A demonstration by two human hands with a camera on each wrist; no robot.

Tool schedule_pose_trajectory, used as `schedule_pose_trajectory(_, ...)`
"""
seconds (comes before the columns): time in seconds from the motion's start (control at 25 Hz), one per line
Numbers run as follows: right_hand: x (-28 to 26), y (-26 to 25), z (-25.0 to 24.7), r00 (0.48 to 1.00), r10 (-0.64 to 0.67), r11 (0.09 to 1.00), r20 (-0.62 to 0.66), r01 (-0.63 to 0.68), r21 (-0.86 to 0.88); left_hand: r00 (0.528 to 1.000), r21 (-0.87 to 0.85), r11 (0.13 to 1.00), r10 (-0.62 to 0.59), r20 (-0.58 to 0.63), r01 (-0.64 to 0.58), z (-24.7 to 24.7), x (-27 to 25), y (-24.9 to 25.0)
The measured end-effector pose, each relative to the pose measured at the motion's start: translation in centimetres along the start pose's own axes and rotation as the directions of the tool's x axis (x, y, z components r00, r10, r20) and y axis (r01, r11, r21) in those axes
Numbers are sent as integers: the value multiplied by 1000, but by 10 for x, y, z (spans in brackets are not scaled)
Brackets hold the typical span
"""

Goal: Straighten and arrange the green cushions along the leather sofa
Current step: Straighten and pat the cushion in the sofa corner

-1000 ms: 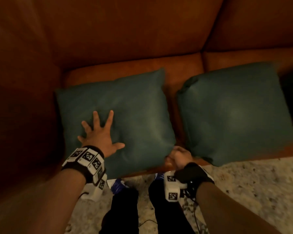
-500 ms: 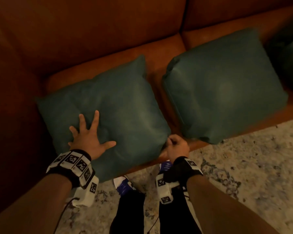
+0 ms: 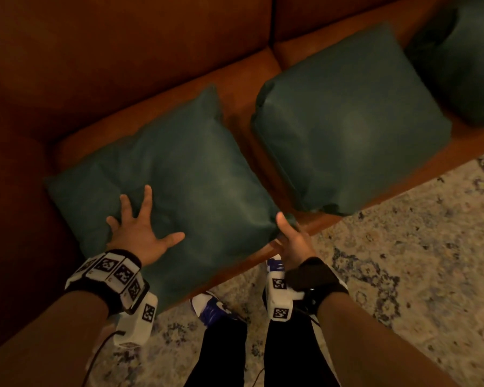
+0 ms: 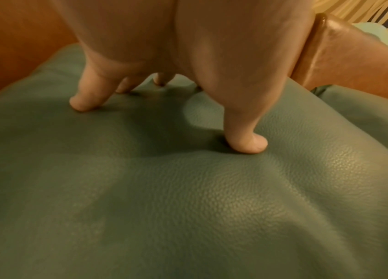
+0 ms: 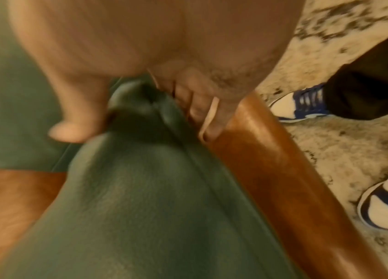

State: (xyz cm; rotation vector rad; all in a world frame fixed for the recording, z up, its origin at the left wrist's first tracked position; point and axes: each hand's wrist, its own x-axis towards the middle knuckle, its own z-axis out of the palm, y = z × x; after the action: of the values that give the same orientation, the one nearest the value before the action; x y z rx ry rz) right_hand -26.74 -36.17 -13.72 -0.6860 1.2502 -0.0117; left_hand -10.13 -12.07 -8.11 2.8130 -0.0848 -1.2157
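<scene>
Three dark green cushions lie flat on the brown leather sofa (image 3: 151, 51). My left hand (image 3: 143, 227) presses on the left cushion (image 3: 185, 174) with fingers spread; its fingertips (image 4: 83, 102) dent the cushion's grained cover (image 4: 211, 198). My right hand (image 3: 291, 236) pinches that cushion's near right corner, thumb (image 5: 73, 128) on top and fingers underneath, at the sofa's front edge (image 5: 271, 169). The middle cushion (image 3: 347, 121) sits askew just to the right. A third cushion (image 3: 470, 60) is partly cut off at the far right.
The sofa's armrest (image 3: 14, 219) rises close on the left and its backrest stands behind the cushions. A pale patterned rug (image 3: 403, 261) covers the floor in front. My blue and white shoes (image 3: 210, 305) stand against the sofa's front.
My right hand has gone from a closed fist at the cushion's corner to a pinch with the thumb over it. The left hand stays pressed on the cushion. My view has swung left.
</scene>
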Motion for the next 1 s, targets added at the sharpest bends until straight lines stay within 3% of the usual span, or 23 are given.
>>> schedule_pose_trajectory(0.16,2,4,2,997,-62,996,-35,60,-58,1000,-7,1000,14,-17,-14,-1,-1,-6)
schedule_pose_trajectory(0.4,3,8,-8,979,-138,943,-153,83,-322,1000,17,1000,7,-3,-6,7,-9,7)
schedule_pose_trajectory(0.48,4,5,-13,976,-143,864,-167,40,-501,1000,19,1000,-21,-20,21,7,-13,11)
schedule_pose_trajectory(0.6,-16,-19,-15,931,-352,597,-99,142,-790,997,-13,998,-56,-47,56,5,-20,11)
schedule_pose_trajectory(0.64,-21,-40,7,895,-435,410,100,296,-863,987,-53,992,-122,-106,117,-6,-26,3)
schedule_pose_trajectory(0.68,-37,-47,9,822,-502,258,269,439,-861,985,-33,995,-102,-141,98,-2,-29,4)
schedule_pose_trajectory(0.72,-44,-59,36,712,-511,80,482,598,-798,971,-47,994,-109,-213,101,-2,-32,-6)
schedule_pose_trajectory(0.76,-47,-64,51,615,-463,-52,638,699,-713,962,-24,998,-64,-264,60,2,-31,-5)
schedule_pose_trajectory(0.84,-46,-75,96,498,-296,-229,815,791,-567,943,23,1000,19,-331,-12,3,-26,-1)
schedule_pose_trajectory(0.92,-41,-85,147,460,-94,-378,883,804,-459,927,82,991,124,-355,-101,-2,-17,10)
schedule_pose_trajectory(1.0,-30,-94,185,503,44,-519,863,750,-410,885,205,947,307,-349,-247,-11,0,22)
